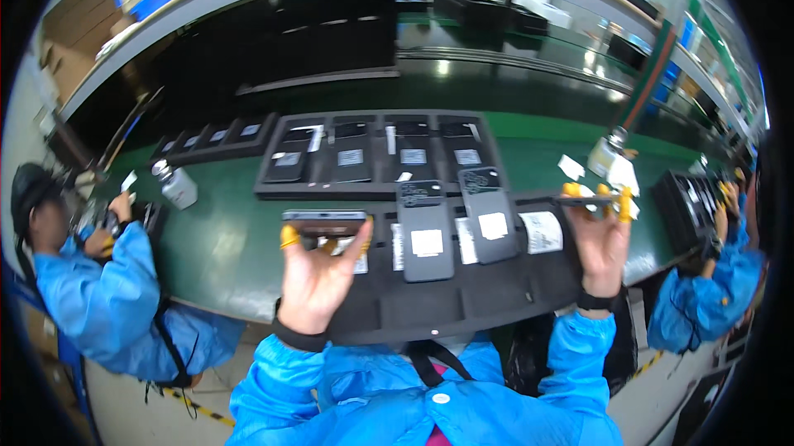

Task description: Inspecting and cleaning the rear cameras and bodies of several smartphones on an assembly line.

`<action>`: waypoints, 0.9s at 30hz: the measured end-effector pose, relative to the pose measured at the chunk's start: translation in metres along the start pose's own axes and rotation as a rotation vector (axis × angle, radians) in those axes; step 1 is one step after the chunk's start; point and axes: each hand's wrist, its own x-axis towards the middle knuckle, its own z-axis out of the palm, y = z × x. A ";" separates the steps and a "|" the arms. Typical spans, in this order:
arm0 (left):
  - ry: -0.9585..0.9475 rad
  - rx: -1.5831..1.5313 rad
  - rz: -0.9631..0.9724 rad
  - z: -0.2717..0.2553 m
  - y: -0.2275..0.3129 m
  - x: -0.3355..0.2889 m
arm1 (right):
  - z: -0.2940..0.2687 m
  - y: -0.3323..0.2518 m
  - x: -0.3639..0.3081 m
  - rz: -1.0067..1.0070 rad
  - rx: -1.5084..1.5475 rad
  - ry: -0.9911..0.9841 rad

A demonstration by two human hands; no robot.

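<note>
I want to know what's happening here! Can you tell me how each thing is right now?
Left hand: raised, gripping a dark phone.
Dark phone: held level, edge-on.
Right hand: raised, pinching a thin flat piece.
Thin flat piece: held level.
Two grey phones: lying back-up on the near black tray.

A dark phone (324, 220) is held flat, edge-on, above the black tray; a thin dark strip (589, 200) is pinched level at right.

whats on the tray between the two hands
In the head view, two dark grey phones with white stickers lie side by side on the black tray between the left hand, which holds another phone, and the right hand.
</note>
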 end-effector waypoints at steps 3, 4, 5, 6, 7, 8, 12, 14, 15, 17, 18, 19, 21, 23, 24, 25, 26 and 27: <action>-0.062 0.032 0.021 -0.009 -0.001 0.003 | -0.018 -0.007 0.005 -0.133 -0.138 -0.104; -0.047 -0.005 -0.030 -0.003 -0.002 -0.001 | -0.014 -0.011 0.008 -0.237 -0.306 0.033; -0.065 0.001 -0.018 -0.005 -0.002 -0.001 | -0.015 -0.008 0.010 -0.398 -0.422 -0.012; -0.041 -0.001 -0.010 -0.005 -0.002 -0.002 | -0.010 -0.008 0.011 -0.452 -0.517 -0.008; -0.017 0.000 -0.008 -0.005 -0.002 -0.002 | 0.001 -0.010 0.011 -0.510 -0.612 0.001; -0.016 0.005 0.002 -0.004 0.000 -0.004 | 0.013 -0.008 0.012 -0.503 -0.604 -0.002; 0.018 0.148 0.030 0.003 0.007 -0.004 | 0.032 -0.008 0.016 -0.631 -1.414 0.075; -0.047 0.497 0.170 0.013 0.014 -0.003 | 0.034 -0.008 0.016 -0.691 -1.991 -0.105; -0.038 0.690 0.318 0.020 0.014 -0.005 | 0.041 -0.004 0.013 -0.704 -2.108 -0.208; -0.105 1.082 0.588 0.030 0.014 -0.006 | 0.049 0.001 0.010 -0.629 -2.106 -0.227; -0.080 1.322 0.676 0.037 0.012 -0.005 | 0.057 0.001 0.007 -0.525 -2.154 -0.199; -0.105 1.528 0.822 0.038 0.014 -0.002 | 0.060 0.002 0.007 -0.423 -2.207 -0.200; -0.097 2.114 1.106 0.044 0.015 0.000 | 0.072 0.005 0.009 -0.222 -2.271 -0.166; -0.001 2.371 1.110 0.049 -0.003 -0.005 | 0.060 0.005 0.015 -0.076 -2.451 -0.169; 0.054 2.440 1.022 0.046 -0.008 -0.004 | 0.060 0.006 0.016 0.035 -2.462 -0.172; 0.110 2.507 0.932 0.042 -0.012 -0.003 | 0.059 0.006 0.017 0.145 -2.467 -0.177; 0.123 2.584 0.915 0.034 -0.013 -0.001 | 0.058 0.007 0.016 0.147 -2.470 -0.169; 0.163 2.705 0.886 0.031 -0.015 -0.002 | 0.058 0.009 0.015 0.202 -2.502 -0.199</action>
